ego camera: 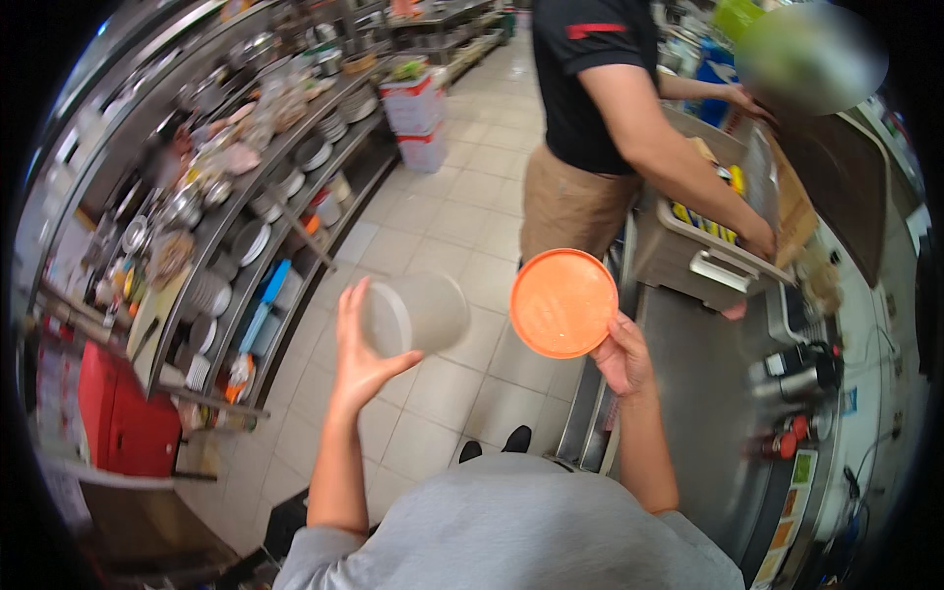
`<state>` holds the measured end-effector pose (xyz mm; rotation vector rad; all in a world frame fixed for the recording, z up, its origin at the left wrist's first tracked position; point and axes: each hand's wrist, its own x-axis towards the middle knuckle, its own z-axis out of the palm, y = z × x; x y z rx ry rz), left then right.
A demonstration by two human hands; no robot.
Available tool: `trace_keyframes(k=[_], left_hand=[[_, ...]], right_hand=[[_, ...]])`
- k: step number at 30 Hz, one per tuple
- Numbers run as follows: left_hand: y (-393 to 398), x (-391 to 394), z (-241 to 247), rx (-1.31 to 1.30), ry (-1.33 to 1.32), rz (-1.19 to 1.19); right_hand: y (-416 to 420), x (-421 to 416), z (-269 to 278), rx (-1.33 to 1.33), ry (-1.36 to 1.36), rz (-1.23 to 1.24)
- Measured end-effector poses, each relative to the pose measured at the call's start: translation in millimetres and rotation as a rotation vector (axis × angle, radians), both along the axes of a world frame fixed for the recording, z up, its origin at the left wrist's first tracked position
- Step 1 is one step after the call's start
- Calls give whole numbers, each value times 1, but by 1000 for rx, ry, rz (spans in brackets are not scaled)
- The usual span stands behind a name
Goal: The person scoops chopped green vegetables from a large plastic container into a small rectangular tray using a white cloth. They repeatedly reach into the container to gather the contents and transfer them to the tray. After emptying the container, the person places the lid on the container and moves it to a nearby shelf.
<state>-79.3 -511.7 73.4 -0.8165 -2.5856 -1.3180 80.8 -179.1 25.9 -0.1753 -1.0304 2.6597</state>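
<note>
A translucent plastic tub (428,313), blurred and tipped on its side, is in my left hand (369,354), the fingers around one end. In my right hand (625,358) is a round orange plastic lid (564,302), pinched at its lower right edge, its broad face towards me with small wet-looking specks on it. Tub and lid are apart, both held above the tiled floor in front of my body.
A co-worker in a black shirt (597,29) reaches into a grey bin (664,243) on the steel counter (678,369) at the right. Steel shelves (254,199) with bowls and plates line the left. Stacked white boxes (417,110) stand farther ahead. A red cabinet (129,413) is at lower left.
</note>
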Motion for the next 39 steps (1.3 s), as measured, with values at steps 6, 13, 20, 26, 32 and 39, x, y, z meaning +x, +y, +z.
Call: trace_keyframes(k=[6, 13, 20, 26, 32, 39], left_hand=[[3, 11, 0, -419, 176, 256], [-4, 7, -1, -153, 21, 172], [1, 13, -28, 404, -619, -52], [1, 30, -36, 657, -1120, -259], [-15, 32, -41, 577, -1246, -415], [-7, 39, -49, 592, -1336, -576]], right_hand=[[11, 7, -2, -161, 102, 11], [10, -2, -9, 867, -280, -377], [-41, -17, -13, 952, -70, -342], [-85, -4, -16, 825, 31, 83], [-71, 6, -3, 1016, -39, 207], [-73, 7, -1, 784, 110, 280]])
